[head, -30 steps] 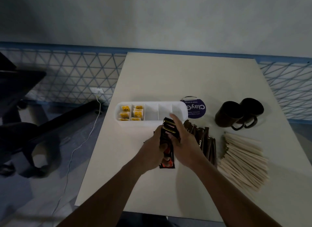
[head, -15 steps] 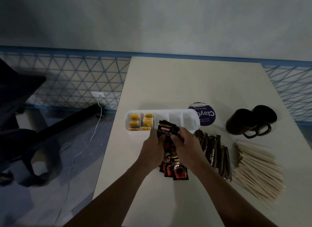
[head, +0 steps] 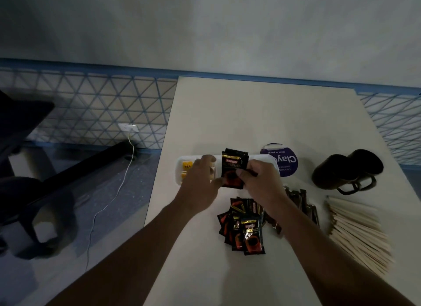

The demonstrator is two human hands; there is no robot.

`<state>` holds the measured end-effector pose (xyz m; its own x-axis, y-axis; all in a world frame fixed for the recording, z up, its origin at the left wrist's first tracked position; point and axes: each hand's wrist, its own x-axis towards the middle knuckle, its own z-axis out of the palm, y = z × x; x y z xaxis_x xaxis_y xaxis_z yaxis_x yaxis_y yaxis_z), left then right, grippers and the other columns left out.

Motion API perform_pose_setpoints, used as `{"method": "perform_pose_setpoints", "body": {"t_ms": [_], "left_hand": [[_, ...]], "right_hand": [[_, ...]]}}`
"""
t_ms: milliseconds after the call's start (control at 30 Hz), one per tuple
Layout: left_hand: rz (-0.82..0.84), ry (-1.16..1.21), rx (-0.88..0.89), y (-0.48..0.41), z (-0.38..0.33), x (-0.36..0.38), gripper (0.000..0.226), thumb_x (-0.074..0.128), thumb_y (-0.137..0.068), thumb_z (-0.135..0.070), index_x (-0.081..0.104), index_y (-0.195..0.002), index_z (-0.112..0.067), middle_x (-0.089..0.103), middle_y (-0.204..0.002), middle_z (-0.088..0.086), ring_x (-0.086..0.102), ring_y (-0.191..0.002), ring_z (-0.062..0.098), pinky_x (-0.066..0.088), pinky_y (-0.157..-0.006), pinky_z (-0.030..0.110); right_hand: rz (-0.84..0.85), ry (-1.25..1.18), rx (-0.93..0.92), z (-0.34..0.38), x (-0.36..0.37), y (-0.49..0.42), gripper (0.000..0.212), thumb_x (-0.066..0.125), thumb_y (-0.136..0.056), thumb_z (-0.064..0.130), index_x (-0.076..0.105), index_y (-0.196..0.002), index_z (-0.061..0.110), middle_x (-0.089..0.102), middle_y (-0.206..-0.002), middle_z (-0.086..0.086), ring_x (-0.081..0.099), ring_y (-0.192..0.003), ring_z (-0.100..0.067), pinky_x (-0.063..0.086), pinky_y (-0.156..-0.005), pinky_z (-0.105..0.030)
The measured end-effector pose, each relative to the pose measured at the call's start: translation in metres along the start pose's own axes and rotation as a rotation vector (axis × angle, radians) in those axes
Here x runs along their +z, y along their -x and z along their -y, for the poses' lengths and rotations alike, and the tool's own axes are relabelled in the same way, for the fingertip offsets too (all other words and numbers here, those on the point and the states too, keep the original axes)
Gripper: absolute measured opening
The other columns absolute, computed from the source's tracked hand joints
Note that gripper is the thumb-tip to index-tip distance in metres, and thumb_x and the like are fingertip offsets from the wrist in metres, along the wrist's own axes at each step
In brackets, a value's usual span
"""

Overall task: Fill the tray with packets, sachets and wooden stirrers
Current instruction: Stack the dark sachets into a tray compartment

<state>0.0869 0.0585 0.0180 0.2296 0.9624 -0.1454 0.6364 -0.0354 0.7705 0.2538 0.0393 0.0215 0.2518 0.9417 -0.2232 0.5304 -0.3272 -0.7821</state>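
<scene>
Head view: the right grip [head: 262, 185] pinches a few dark coffee packets [head: 234, 169] upright over the middle of the white tray [head: 270, 163] on the desk [head: 262, 114]. The left grip [head: 200, 180] sets its thumb against their lower edge (grasping or merely steadying, I cannot tell), with its fingers above the yellow sachets [head: 188, 166]. Loose packets [head: 247, 230] and wooden stirrers [head: 355, 232] lie nearer.

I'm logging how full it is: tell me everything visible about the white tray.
The white tray is a long, round-ended, plastic-looking box with dividers, lying crosswise on the table. Its left compartments hold yellow tea sachets. The left hand rests over that part; the right hand holds dark coffee packets upright over its middle, hiding the compartments there.
</scene>
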Motion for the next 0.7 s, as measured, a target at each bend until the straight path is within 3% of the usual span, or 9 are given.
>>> {"method": "perform_pose_setpoints", "body": {"t_ms": [133,267,367,500,700], "left_hand": [[0.001,-0.275,0.07,-0.017,0.01,-0.014,0.071,0.077,-0.077,-0.034,0.043,-0.138,-0.02,0.048,-0.13,0.008,0.044,-0.117,0.028,0.039,-0.101,0.042],[0.13,-0.488,0.058,-0.031,0.019,-0.02,0.099,0.079,-0.073,-0.045,0.023,-0.151,-0.019,0.025,-0.155,0.007,0.017,-0.144,0.033,0.021,-0.117,0.046],[0.235,-0.573,-0.007,-0.038,0.024,-0.019,0.11,0.079,-0.072,-0.047,0.012,-0.154,-0.019,0.009,-0.162,0.005,-0.002,-0.149,0.036,0.005,-0.121,0.051],[0.263,-0.555,-0.042,-0.041,0.03,-0.015,0.111,0.082,-0.07,-0.041,0.012,-0.153,-0.016,0.013,-0.162,0.005,-0.002,-0.149,0.038,0.005,-0.12,0.055],[0.275,-0.512,-0.049,-0.046,0.032,-0.014,0.108,0.084,-0.068,-0.036,0.018,-0.152,-0.016,0.021,-0.158,0.004,0.001,-0.149,0.036,0.006,-0.119,0.057]], "right_hand": [[-0.019,0.154,-0.033,0.006,-0.004,-0.021,0.021,0.068,-0.091,0.02,0.065,-0.076,0.005,0.068,-0.068,-0.009,0.059,-0.059,-0.019,0.044,-0.053,-0.025],[0.003,0.267,-0.032,0.01,0.003,-0.036,0.031,0.068,-0.09,0.016,0.055,-0.064,0.005,0.057,-0.058,-0.004,0.048,-0.049,-0.011,0.035,-0.04,-0.016],[0.054,0.312,-0.021,0.009,0.011,-0.046,0.027,0.068,-0.088,0.013,0.056,-0.066,0.001,0.058,-0.063,-0.007,0.055,-0.056,-0.02,0.043,-0.047,-0.023],[0.137,0.38,-0.003,0.009,0.02,-0.054,0.016,0.065,-0.084,0.007,0.061,-0.069,0.003,0.064,-0.078,-0.015,0.063,-0.075,-0.031,0.048,-0.056,-0.027],[0.221,0.412,0.013,0.012,0.021,-0.064,0.007,0.062,-0.079,-0.001,0.068,-0.08,0.004,0.065,-0.082,-0.014,0.065,-0.076,-0.028,0.048,-0.05,-0.024]]}}
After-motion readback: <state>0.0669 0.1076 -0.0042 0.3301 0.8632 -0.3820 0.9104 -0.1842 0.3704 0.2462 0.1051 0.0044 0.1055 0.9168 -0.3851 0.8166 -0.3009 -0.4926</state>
